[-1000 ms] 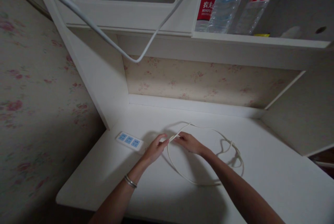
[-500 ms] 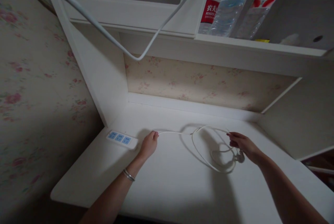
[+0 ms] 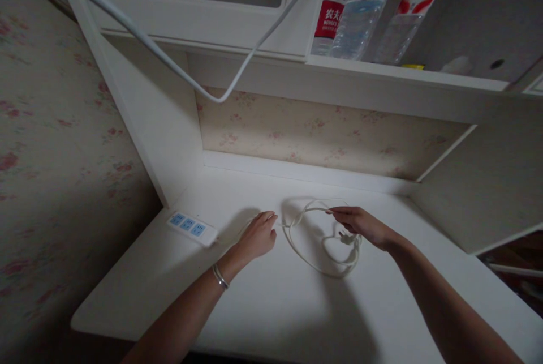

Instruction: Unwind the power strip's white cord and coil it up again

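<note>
Power strip [image 3: 193, 228] left, looped cord [image 3: 341, 275] right, on the desk [image 3: 263, 302] below a shelf [image 3: 407, 73].
The left hand [image 3: 259, 235] lies between strip and loops; the right hand [image 3: 360, 226] is at the loops' far side, the plug [image 3: 349, 238] just nearer than it. Above, bottles [image 3: 360, 21] stand on the shelf, right of a cabinet [image 3: 203, 22]; a cable [image 3: 220, 98] hangs before the cabinet.

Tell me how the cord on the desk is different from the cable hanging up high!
The desk cord curls in loops over the white desk, while the hanging cable makes one V-shaped bend in the air. The desk cord looks thin and creamy; the hanging cable looks thicker and greyer. The right hand holds the desk cord, but no hand touches the hanging cable. Both are long and pale.
</note>
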Demonstrator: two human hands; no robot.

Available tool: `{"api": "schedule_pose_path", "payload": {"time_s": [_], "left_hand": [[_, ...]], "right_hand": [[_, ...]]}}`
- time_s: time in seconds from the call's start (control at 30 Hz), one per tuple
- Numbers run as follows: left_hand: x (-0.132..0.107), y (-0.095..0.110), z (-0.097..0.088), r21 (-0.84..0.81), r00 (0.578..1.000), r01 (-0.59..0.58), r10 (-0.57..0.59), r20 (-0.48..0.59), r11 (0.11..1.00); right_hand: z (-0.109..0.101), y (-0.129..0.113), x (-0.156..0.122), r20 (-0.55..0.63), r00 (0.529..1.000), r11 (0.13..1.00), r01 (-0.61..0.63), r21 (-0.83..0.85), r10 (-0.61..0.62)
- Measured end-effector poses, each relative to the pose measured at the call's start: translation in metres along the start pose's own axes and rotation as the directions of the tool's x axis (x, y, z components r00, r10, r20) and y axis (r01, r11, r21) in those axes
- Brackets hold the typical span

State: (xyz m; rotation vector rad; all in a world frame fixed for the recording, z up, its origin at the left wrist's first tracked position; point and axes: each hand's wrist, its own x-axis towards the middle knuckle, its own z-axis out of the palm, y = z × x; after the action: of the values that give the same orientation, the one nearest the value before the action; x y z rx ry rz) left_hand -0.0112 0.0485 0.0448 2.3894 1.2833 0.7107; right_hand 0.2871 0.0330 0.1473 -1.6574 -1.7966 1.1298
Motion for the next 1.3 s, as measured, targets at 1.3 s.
{"api": "schedule_pose_path", "payload": {"time_s": [1.3], "left_hand": [[0.04,-0.038,-0.032,-0.914,0.731,0.075,-0.645,-0.222,0.4]], "right_hand": [[-0.14,0.186,-0.075,-0.784,0.556,0.815,-0.568,-0.117,0.275]]}}
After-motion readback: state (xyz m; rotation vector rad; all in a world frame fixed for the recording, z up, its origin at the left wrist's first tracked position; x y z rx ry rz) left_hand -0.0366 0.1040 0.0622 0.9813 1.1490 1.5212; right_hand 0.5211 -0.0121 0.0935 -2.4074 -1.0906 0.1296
